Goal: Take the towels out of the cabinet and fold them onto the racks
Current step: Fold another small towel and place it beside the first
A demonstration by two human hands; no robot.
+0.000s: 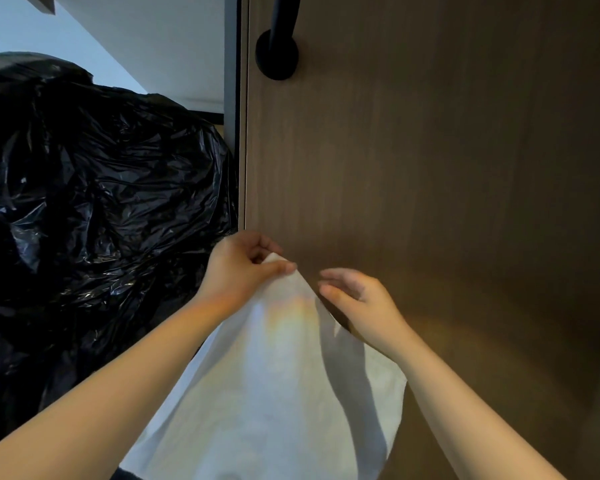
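item one, left grip (243,268): your thumb and curled fingers pinch the top corner of a white towel (278,393); closed on cloth. item two, right grip (361,301): just to the right of the left grip and a little lower, fingers loose and slack, holding nothing that shows; its thumb sits right at the towel's sloping edge, but blur makes contact impossible to confirm. item three, the towel: hangs from the left grip in one wide sheet, spreading below both grips and between your forearms, unfolded. item four, black plastic bag (101,202): bulky, crinkled, well to the left of the left grip, apart from the cloth. item five, brown wood panel (447,202): directly behind both grips, with a black handle mount (277,55) far above them. progress, as a judgement: one towel is out and in hand, so the removal step looks done for this piece; no crease has been set and nothing is on a rack, so folding and placing remain, and probably more towels too. not catalogued: no rack appears anywhere; whether the panel is the cabinet's door can't be told; the cabinet's inside and any other towels are unseen; the towel's lower hem runs off the bottom of the view; a dark patch under its lower left edge is unidentifiable.
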